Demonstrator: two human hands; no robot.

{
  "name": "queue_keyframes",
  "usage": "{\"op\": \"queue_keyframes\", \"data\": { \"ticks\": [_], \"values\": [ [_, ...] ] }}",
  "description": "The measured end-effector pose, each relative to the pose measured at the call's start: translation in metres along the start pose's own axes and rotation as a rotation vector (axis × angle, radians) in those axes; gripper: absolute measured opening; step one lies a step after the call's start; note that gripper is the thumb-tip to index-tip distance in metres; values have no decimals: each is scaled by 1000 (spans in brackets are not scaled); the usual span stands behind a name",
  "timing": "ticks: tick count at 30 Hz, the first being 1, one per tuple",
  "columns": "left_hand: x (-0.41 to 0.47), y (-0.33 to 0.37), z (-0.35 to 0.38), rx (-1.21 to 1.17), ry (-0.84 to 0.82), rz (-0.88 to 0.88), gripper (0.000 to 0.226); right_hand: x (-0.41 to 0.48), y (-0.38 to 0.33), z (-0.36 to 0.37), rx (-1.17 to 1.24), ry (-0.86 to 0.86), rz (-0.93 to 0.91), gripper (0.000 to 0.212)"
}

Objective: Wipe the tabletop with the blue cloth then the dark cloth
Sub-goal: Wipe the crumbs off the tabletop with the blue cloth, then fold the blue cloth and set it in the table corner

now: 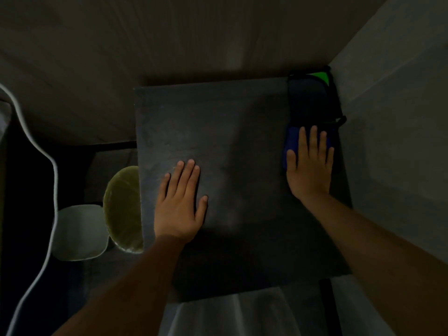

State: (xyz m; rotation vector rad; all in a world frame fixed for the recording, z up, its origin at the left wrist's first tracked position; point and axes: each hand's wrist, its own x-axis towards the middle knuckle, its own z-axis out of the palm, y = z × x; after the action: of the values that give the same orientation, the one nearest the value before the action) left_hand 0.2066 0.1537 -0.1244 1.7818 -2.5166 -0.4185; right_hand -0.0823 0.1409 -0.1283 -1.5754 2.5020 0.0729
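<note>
A dark grey tabletop [230,132] fills the middle of the dim head view. The blue cloth [292,138] lies at its right edge, and my right hand [309,166] rests flat on top of it with fingers spread, covering most of it. Just behind it, in the far right corner, sits the dark cloth [308,100] with a green patch at its back. My left hand [180,202] lies palm down and open on the bare tabletop, left of centre, holding nothing.
Walls close in behind the table and along its right side. Left of the table, lower down, stand a round yellowish-green bowl [123,209] and a white squarish dish [77,234]. A dark shape with a white border [52,166] runs along the far left.
</note>
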Motion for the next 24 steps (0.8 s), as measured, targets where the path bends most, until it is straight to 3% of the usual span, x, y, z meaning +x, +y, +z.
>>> {"op": "queue_keyframes", "data": {
  "ticks": [10,12,18,22,24],
  "values": [
    [4,13,-1,31,-6,-101,64,-1,0,-2,1,-22,-44,60],
    [14,37,-3,-35,15,-150,64,-3,1,-4,18,-58,-54,61],
    [79,139,-5,-305,50,-31,53,7,11,-33,216,-169,-111,64],
    [113,186,-12,-468,44,-137,39,17,39,-55,457,34,23,47],
    [124,195,-15,-518,29,-245,34,22,54,-57,466,14,173,44]
  ]
}}
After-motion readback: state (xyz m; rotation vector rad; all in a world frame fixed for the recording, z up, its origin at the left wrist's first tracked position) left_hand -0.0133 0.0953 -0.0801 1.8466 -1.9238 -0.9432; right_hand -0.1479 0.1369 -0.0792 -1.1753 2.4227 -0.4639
